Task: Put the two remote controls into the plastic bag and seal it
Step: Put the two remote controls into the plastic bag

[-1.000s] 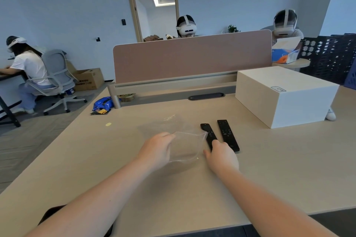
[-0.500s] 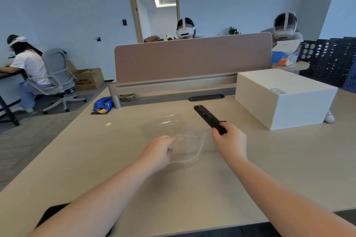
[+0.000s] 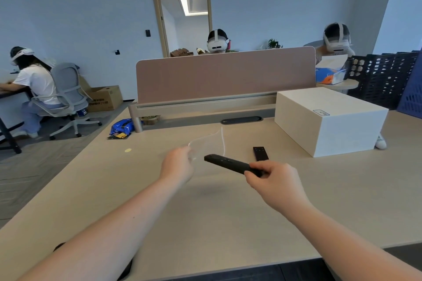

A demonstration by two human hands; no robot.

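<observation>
My left hand [image 3: 177, 165] holds up a clear plastic bag [image 3: 209, 145] by its near edge, and the bag hangs lifted off the desk. My right hand [image 3: 272, 181] grips one black remote control [image 3: 226, 163] by its near end. That remote is held in the air, its far tip pointing left toward the bag's lower edge. The second black remote control [image 3: 260, 153] lies flat on the desk just beyond my right hand, partly hidden by the held remote and my fingers.
A large white box [image 3: 328, 121] stands on the desk at the right. A pink divider panel [image 3: 225, 75] runs across the desk's far edge. Other people sit beyond it and at the left, with an office chair [image 3: 66, 96] and a cardboard box [image 3: 104, 98].
My right hand picked up one remote from the desk and swung it left toward the bag. My left hand lifted the bag off the desk.
</observation>
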